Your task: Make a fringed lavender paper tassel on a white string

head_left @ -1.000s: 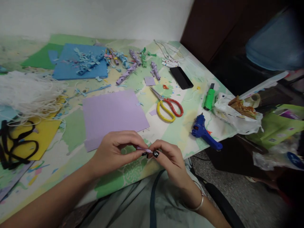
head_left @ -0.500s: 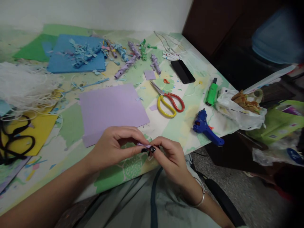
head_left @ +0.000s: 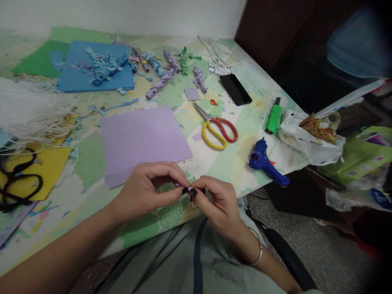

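Observation:
Near the table's front edge, my left hand [head_left: 153, 185] and my right hand [head_left: 216, 200] meet fingertip to fingertip. Both are closed in a pinch on a small piece of purple paper [head_left: 178, 185], mostly hidden by the fingers. A thin whitish loop hangs just under the fingertips; I cannot tell what it belongs to. Just beyond my left hand lies a flat purple sheet [head_left: 143, 134]. Scissors [head_left: 214, 126] with one yellow and one red handle rest behind my right hand, blades apart. A small purple square [head_left: 192, 94] lies past their tips.
A blue glue gun [head_left: 266, 161], green cutter [head_left: 273, 117] and black phone [head_left: 235, 89] are on the right, by a white bag with food [head_left: 317, 130]. Rolled purple paper tubes [head_left: 160, 83] and blue sheets [head_left: 69, 77] lie at the back. White string [head_left: 30, 112] and black glasses [head_left: 23, 179] sit left.
Both hands keep their pinch on the purple paper, with only slight finger shifts. The whole view has tilted a little, so the table items appear slightly higher.

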Demonstrator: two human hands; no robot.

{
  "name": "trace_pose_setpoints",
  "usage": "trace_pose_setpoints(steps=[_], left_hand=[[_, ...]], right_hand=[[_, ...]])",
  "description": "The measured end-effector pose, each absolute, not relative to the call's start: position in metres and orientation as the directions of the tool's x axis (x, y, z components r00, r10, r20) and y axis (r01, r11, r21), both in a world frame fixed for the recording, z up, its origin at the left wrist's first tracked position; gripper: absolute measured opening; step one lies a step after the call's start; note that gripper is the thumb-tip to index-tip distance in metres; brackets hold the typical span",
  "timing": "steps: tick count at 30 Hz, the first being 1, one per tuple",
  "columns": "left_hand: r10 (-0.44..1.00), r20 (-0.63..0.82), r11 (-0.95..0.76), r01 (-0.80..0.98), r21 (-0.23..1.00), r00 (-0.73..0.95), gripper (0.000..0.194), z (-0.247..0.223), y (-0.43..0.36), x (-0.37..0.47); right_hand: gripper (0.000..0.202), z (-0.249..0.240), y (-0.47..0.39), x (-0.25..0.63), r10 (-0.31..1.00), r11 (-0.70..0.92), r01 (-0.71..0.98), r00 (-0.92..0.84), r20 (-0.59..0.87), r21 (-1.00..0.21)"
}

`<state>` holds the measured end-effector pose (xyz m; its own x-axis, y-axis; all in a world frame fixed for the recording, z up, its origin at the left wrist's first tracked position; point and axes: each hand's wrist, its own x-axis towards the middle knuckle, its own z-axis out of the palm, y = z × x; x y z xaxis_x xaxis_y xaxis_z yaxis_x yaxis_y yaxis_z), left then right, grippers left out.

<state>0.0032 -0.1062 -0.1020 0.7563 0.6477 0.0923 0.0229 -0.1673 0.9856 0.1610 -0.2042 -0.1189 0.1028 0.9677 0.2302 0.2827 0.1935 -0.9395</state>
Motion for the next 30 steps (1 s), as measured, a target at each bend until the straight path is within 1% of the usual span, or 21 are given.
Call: trace_pose_setpoints(steps=[10, 16, 18, 22, 25, 28, 30], left_hand=[[0.658, 0.102, -0.156, 0.002, 0.988, 0.746, 0.02, -0.102, -0.107, 0.003], [0.66, 0.09, -0.139, 0.003, 0.99, 0.746, 0.022, -0.105, -0.107, 0.004], [0.666, 0.094, -0.143, 0.003, 0.99, 0.74, 0.021, -0.104, -0.107, 0.004], [0.672, 0.083, -0.132, 0.009, 0.991, 0.736, 0.015, -0.1, -0.102, 0.002], [0.68, 0.039, -0.06, 0.003, 0.998, 0.732, 0.009, -0.099, -0.098, 0.0], [0.737, -0.028, 0.039, -0.001, 0.999, 0.676, 0.003, -0.101, -0.094, -0.001], [0.78, -0.073, 0.064, 0.038, 0.997, 0.621, 0.007, -0.103, -0.091, -0.002]], right_hand=[[0.014, -0.119, -0.202, 0.16, 0.957, 0.214, 0.333, 0.119, 0.266, -0.918], [0.014, -0.12, -0.201, 0.159, 0.954, 0.231, 0.31, 0.116, 0.278, -0.922], [0.014, -0.12, -0.201, 0.16, 0.96, 0.215, 0.289, 0.114, 0.257, -0.933], [0.014, -0.12, -0.199, 0.163, 0.981, 0.139, 0.216, 0.101, 0.163, -0.966], [0.013, -0.118, -0.197, 0.165, 0.98, 0.125, 0.17, 0.13, 0.148, -0.977], [0.015, -0.113, -0.195, 0.171, 0.982, 0.1, 0.139, 0.147, 0.12, -0.985], [0.016, -0.106, -0.192, 0.177, 0.985, 0.061, 0.126, 0.154, 0.08, -0.99]])
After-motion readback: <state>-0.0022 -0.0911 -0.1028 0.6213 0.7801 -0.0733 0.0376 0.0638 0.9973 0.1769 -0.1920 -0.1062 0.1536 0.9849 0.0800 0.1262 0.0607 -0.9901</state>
